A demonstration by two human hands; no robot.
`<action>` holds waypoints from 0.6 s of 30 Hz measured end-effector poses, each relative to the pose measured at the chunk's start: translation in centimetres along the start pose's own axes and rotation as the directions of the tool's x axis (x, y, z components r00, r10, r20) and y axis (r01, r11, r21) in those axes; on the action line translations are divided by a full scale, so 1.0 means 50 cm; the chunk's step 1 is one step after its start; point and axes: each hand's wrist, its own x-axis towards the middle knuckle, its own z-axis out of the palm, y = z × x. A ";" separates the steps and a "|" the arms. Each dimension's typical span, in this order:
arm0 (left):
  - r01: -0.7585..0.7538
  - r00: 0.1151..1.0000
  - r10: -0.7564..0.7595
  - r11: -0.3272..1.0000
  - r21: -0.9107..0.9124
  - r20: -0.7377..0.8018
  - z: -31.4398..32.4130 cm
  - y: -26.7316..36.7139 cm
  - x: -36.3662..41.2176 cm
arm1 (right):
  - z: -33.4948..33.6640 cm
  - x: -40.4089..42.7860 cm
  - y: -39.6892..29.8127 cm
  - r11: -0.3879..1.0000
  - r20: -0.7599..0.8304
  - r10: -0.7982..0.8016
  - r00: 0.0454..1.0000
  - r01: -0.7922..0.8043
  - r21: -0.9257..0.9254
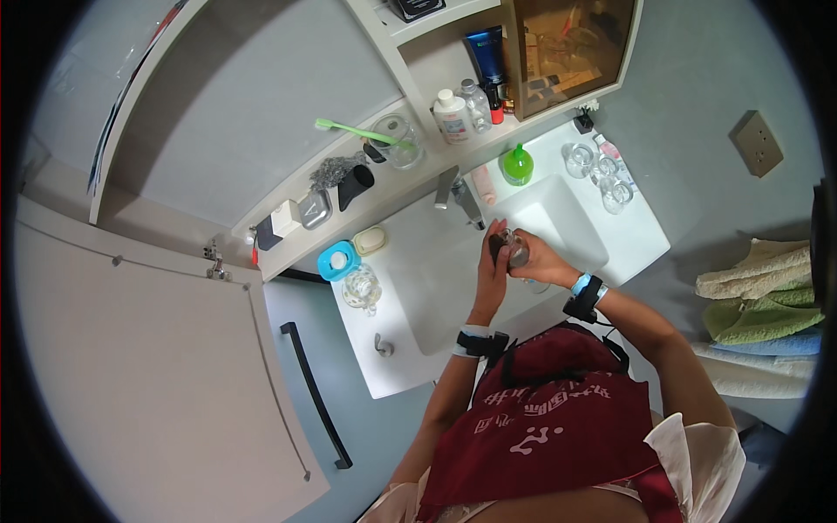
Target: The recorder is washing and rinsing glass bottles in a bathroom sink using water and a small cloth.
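Over the white sink basin point(431, 287), my two hands are together around a small clear glass vessel point(519, 253). My right hand point(548, 263) grips the glass from its side. Against the glass, my left hand point(492, 278) holds a small dark brown object point(498, 244), possibly a scrubbing pad; its kind is unclear. Another clear glass piece point(537, 286) shows partly below my right wrist. Just beyond my hands is the metal faucet point(465, 201).
Several small glass vessels point(579, 160) stand on the right counter, near a green pump bottle point(518, 167) and a pink tube point(484, 184). At left are a patterned glass mug point(361, 287), a blue container point(339, 260) and a soap dish point(370, 241). An open cabinet door point(150, 366) lies left.
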 end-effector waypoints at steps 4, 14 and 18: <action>-0.154 0.972 0.194 0.953 0.262 -0.133 0.032 -0.007 -0.009 | 0.003 0.017 0.027 0.946 -0.248 0.044 0.968 -0.120 -0.302; -0.223 0.973 0.224 0.850 0.477 0.055 -0.003 -0.003 0.024 | 0.012 0.018 -0.009 0.742 -0.173 -0.028 0.985 -0.096 -0.664; -0.131 0.971 0.224 0.800 0.585 -0.089 0.019 -0.007 0.035 | 0.021 0.025 0.012 0.595 -0.237 -0.082 0.968 -0.143 -0.791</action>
